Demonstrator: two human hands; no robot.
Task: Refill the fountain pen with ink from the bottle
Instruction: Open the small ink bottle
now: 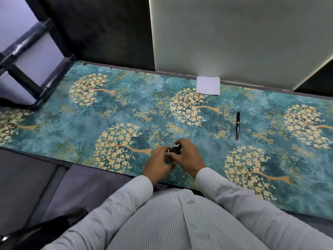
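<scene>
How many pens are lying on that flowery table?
1. A slim black fountain pen with a gold band lies capped on the teal floral tablecloth, right of both hands; none seems hidden.

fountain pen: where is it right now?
In the head view, the fountain pen lies untouched on the teal floral table cover, beyond and to the right of both hands, below and right of the white folded paper.

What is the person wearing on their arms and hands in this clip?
Both hands, left hand and right hand, are bare: no gloves, rings or watch visible. Both arms wear long pale shirt sleeves with fine stripes, ending in plain cuffs at the wrists.
</scene>
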